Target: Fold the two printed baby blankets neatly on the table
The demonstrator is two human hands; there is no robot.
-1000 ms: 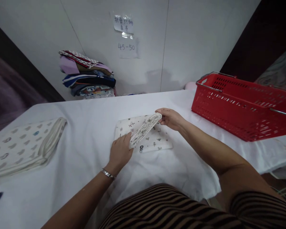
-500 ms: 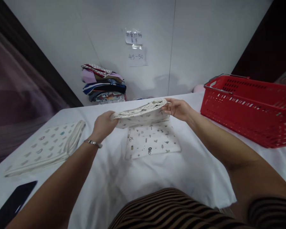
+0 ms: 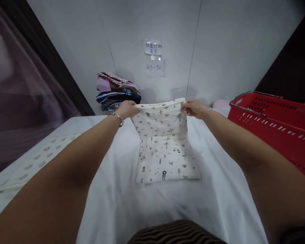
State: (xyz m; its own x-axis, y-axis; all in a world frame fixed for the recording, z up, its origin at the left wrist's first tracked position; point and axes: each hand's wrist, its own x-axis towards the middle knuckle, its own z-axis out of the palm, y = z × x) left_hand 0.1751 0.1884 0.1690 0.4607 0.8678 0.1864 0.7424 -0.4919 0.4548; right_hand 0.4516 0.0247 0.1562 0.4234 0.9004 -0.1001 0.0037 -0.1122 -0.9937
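Note:
A folded white cloth (image 3: 165, 156) with small palm, plant and animal prints is in the middle of the table. Its near part lies flat, while its layered far part is lifted and stretched between both hands. My left hand (image 3: 127, 109) is closed on the upper left corner. At the upper right corner, my right hand (image 3: 194, 108) pinches the cloth between thumb and fingers. My left forearm partly hides a second folded cloth (image 3: 47, 156), white with a small repeated motif, on the table's left side.
A white sheet covers the table (image 3: 112, 152). On the right stands a red plastic basket (image 3: 274, 125) with a metal handle. Behind, a pile of folded fabrics (image 3: 118, 91) rests against the wall, below and left of a paper sign (image 3: 154, 67) reading 45-50.
Both hands have moved up and away, drawing the lifted folds of cloth farther back, so more of its printed face shows. The view has shifted, and my left arm now covers the dark phone.

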